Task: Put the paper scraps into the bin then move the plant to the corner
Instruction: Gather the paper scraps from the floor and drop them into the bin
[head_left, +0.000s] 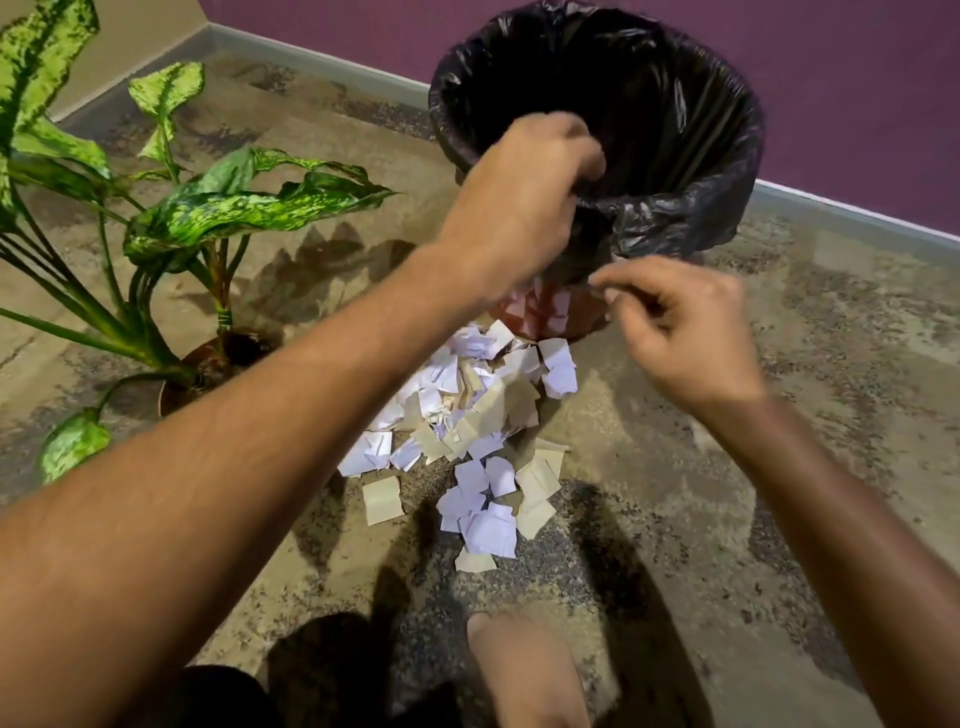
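A pile of white and beige paper scraps (467, 410) lies on the floor in front of the bin (691, 218), a round bin lined with a black bag. My left hand (524, 202) reaches over the bin's near rim with its fingers bunched and pointing down inside; whether they hold anything is hidden and blurred. Just below the rim, my right hand (685, 332) hovers above the pile's far end, fingers loosely curled and apart, with nothing seen in it. The potted plant (171, 218), with large speckled green leaves, stands on the floor to the left of the pile.
The speckled stone floor meets a purple wall (857, 93) behind the bin and a beige wall (135, 31) at the far left, forming a corner. My bare foot (530, 670) is at the bottom, just short of the scraps.
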